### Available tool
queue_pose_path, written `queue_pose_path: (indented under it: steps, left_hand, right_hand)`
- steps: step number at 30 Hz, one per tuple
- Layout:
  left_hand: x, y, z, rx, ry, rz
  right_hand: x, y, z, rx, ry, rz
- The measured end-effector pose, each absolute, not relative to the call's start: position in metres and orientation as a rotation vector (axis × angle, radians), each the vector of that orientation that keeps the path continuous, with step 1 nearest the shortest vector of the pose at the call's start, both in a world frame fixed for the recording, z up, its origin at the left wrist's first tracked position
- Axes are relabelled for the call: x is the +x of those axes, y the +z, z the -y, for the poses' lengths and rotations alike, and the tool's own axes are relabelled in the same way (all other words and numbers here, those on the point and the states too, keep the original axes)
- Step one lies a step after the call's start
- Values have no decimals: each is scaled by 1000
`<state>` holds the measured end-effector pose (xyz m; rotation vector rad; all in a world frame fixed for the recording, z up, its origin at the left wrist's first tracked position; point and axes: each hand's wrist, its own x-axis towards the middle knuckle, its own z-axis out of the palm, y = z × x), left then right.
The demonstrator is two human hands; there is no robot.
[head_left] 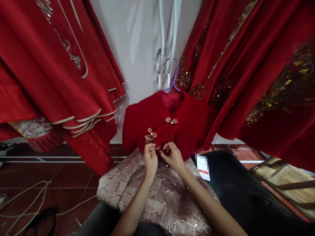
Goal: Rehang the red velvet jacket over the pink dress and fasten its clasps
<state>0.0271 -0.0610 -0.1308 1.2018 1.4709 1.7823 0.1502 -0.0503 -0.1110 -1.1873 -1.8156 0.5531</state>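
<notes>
A red jacket [189, 131] hangs in front of me on a purple hanger [174, 80]. A pair of pearl flower buttons [171, 120] is on its upper front. Lower left sit a few more flower ornaments [152, 132] and a fan-shaped brooch with a beaded fringe [149, 139]. At the jacket's lower front, my left hand [150, 162] pinches just under the fringe, beside a small flower button [157, 148]. From the other side, my right hand [174, 158] has its thumb and curled fingers at the same button. The fingers partly hide what they grip.
Shiny pink brocade fabric [167, 196] covers my lap. Red embroidered garments [81, 75] hang on the left, others [228, 59] on the right. A lit phone [203, 167] lies on a dark surface at right. White cable [39, 206] crosses the tiled floor.
</notes>
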Motion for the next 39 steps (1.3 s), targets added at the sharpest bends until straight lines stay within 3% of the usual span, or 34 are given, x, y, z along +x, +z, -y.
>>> queue_pose_path:
  steps: [5,22,28,35,39]
  left_hand:
    - [32,-135,56,1114,1761,-1269]
    - [40,-151,64,1186,1492,-1560]
    - [44,-155,60,1075,1508,-1364]
    - [39,-147,62,999,1560,-1363]
    - [38,-146,62,956,1576,-1359]
  right_hand:
    - [149,-112,48,-1088,734,1753]
    - [183,-100,32,-1046,537,1946]
    - [185,-96,34,-939,663,2027]
    - [183,-96,38,-854,1068,1881]
    - [180,-89,42,-821,865,1980]
